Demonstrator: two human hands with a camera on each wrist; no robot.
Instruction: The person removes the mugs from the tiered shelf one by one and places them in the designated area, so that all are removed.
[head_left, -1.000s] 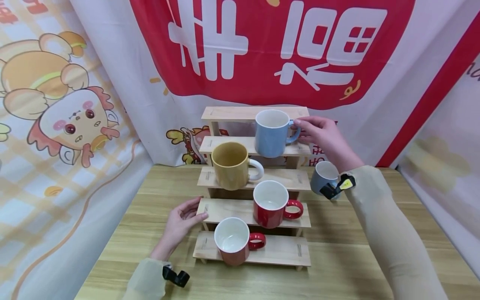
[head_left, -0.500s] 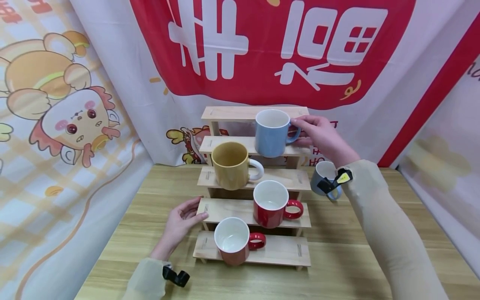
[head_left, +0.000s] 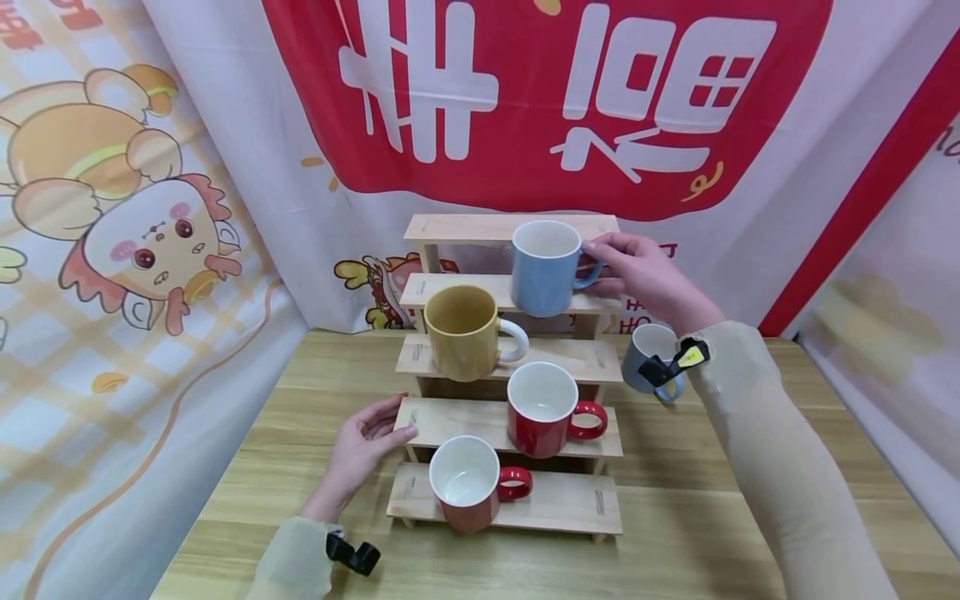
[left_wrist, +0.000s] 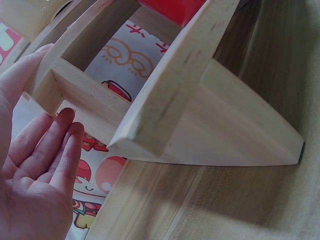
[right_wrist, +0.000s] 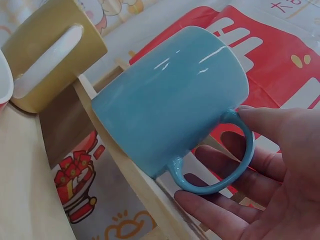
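My right hand [head_left: 637, 271] is at the handle of a light blue mug [head_left: 543, 275], which sits on the second-highest step of a wooden tiered shelf [head_left: 457, 417]. In the right wrist view, the thumb [right_wrist: 262, 120] meets the top of the handle and the fingers lie behind and under its loop. My left hand [head_left: 363, 442] holds the left end of a lower step, thumb on top. The left wrist view shows its fingers [left_wrist: 62, 145] below the board's edge. A yellow mug [head_left: 459, 337] with a white handle and two red mugs [head_left: 536, 421] stand on the lower steps, handles to the right.
A grey-blue mug [head_left: 645, 354] stands on the wooden table [head_left: 697, 517] right of the shelf, partly behind the right wrist's camera. A printed red and white cloth [head_left: 525, 167] hangs behind the shelf, with patterned cloth [head_left: 127, 333] on the left.
My right wrist has dipped and turned slightly, showing more of the grey-blue mug's handle. The mugs, the shelf and my left hand stay where they were.
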